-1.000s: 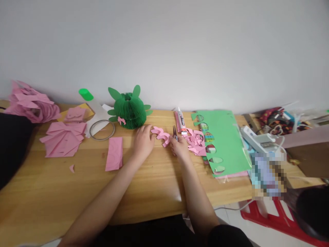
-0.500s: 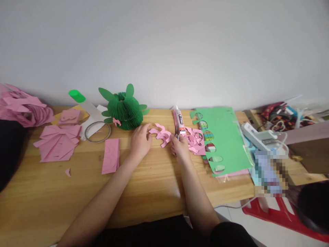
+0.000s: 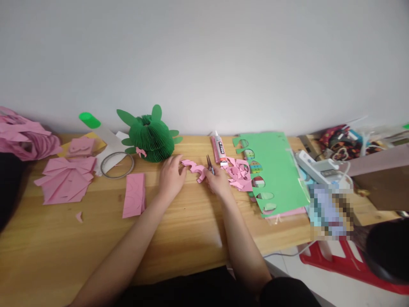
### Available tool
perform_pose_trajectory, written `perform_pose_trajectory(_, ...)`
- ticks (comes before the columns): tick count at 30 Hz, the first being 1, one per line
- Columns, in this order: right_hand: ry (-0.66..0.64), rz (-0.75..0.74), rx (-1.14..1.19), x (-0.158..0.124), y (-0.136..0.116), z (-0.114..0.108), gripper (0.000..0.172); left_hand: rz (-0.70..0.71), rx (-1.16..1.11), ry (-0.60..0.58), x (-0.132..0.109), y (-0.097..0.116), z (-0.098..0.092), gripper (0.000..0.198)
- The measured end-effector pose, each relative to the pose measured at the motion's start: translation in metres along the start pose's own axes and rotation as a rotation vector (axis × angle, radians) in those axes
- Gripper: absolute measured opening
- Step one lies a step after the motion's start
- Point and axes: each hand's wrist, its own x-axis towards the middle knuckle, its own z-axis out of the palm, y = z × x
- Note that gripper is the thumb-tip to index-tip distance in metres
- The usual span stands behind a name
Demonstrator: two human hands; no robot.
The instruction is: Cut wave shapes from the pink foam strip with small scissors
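My left hand (image 3: 171,177) rests on the wooden table (image 3: 96,238) with its fingers curled on the left end of a strip of pink curved paper cut-outs (image 3: 192,168). My right hand (image 3: 218,183) is closed round small scissors (image 3: 209,164), whose blades point up beside the right end of the strip. A green honeycomb paper cactus (image 3: 149,136) stands just behind my left hand. A glue tube (image 3: 219,148) lies behind my right hand.
Pink scraps (image 3: 239,172) and a green sheet with cut-out holes (image 3: 271,170) lie right of my hands. A folded pink strip (image 3: 134,194), pink folded sheets (image 3: 65,179), a tape ring (image 3: 117,165) and a green-capped bottle (image 3: 92,123) sit to the left. A white device (image 3: 315,168) and clutter fill the far right.
The view has shifted a little to the right, so everything sits further left in frame. Both hands stay on the pink cut-outs; the scissor blades show again above my right hand.
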Motion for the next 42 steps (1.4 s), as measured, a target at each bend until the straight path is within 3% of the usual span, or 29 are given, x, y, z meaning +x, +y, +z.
perform_pose_trajectory(7,-0.015,0.051,-0.079,-0.003,-0.01,-0.002,0.023,0.013,-0.009,0.034,0.0,-0.002,0.001,0.029)
perform_pose_trajectory(22,0.153,-0.012,-0.071,-0.006,-0.016,-0.001,0.011,0.037,-0.015,0.037,-0.001,-0.003,0.001,0.024)
perform_pose_trajectory(37,0.182,-0.052,-0.167,-0.01,-0.023,-0.001,0.008,0.074,-0.043,0.058,-0.002,-0.006,0.003,0.02)
perform_pose_trajectory(42,0.138,-0.057,-0.139,-0.007,-0.02,-0.001,0.008,0.082,-0.07,0.061,-0.002,-0.004,0.002,0.018)
